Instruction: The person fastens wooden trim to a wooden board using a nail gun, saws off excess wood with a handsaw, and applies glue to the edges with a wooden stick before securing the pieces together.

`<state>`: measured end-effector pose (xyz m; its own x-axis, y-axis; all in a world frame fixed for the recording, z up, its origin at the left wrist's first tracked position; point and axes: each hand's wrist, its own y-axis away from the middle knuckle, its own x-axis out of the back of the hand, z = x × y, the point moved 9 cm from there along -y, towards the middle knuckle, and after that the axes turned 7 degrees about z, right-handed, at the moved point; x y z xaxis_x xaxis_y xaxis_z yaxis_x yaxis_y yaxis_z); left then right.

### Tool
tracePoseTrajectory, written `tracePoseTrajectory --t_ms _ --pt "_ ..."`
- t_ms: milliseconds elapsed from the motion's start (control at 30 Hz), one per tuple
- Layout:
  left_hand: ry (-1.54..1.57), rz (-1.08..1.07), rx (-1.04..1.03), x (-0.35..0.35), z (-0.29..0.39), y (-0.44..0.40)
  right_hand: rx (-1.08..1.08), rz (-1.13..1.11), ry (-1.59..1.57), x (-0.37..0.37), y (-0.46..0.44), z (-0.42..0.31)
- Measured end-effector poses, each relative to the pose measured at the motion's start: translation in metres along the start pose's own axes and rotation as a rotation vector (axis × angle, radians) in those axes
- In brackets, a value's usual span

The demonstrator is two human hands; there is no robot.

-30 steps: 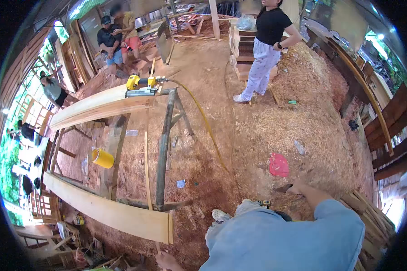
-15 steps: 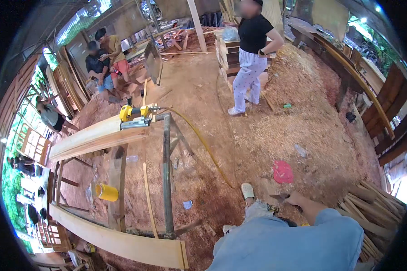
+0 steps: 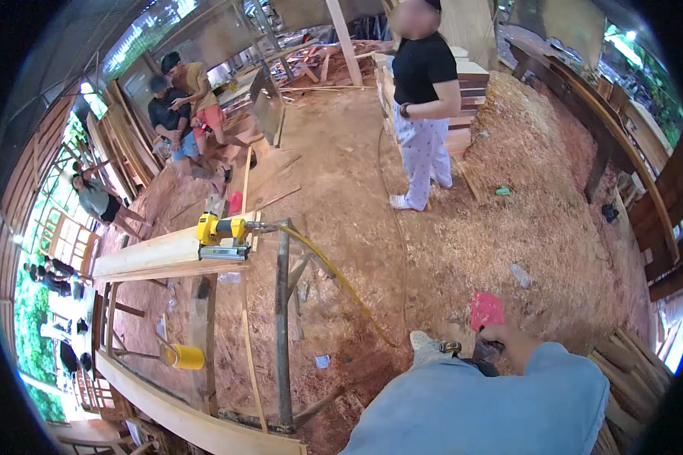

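My right hand (image 3: 496, 334) is low by my right hip, its fingers closed around a dark, flat, blade-like tool (image 3: 484, 349). The exact kind of tool is too small to make out. Beside it, at the waist of my blue shirt (image 3: 493, 402), sits a small black and yellow item (image 3: 449, 346) that looks like a tape measure. A pink sheet (image 3: 486, 309) lies on the ground just beyond the hand. My left hand is out of sight.
A yellow nail gun (image 3: 224, 231) with a yellow hose (image 3: 341, 280) rests on boards (image 3: 155, 254) over a frame (image 3: 282, 326). A yellow container (image 3: 186, 356) is lower left. A person (image 3: 425, 98) stands ahead; others are at left. Wood strips (image 3: 630, 379) lie right.
My right hand has drawn in toward my hip with the blade-like tool, which now points downward beside the waist. The view has shifted slightly, and the standing person's arm has moved.
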<state>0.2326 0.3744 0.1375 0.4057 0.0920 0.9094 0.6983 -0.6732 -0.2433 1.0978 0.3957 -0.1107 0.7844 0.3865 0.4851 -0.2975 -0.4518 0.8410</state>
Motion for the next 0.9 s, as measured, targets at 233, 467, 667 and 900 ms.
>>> tracePoseTrajectory --t_ms 233,467,667,900 --pt "0.109 -0.065 0.393 -0.012 -0.009 0.003 0.243 0.193 -0.416 0.084 0.011 -0.097" --pt "0.328 0.196 0.083 0.08 0.048 0.016 0.627 0.575 -0.64 0.098 0.144 -0.228" --pt "0.568 0.002 0.302 0.032 0.013 -0.033 0.769 0.552 -1.147 0.073 0.262 -0.276" --pt "0.72 -0.042 0.527 -0.024 -0.025 -0.068 0.932 0.032 -1.26 0.014 0.325 -0.386"
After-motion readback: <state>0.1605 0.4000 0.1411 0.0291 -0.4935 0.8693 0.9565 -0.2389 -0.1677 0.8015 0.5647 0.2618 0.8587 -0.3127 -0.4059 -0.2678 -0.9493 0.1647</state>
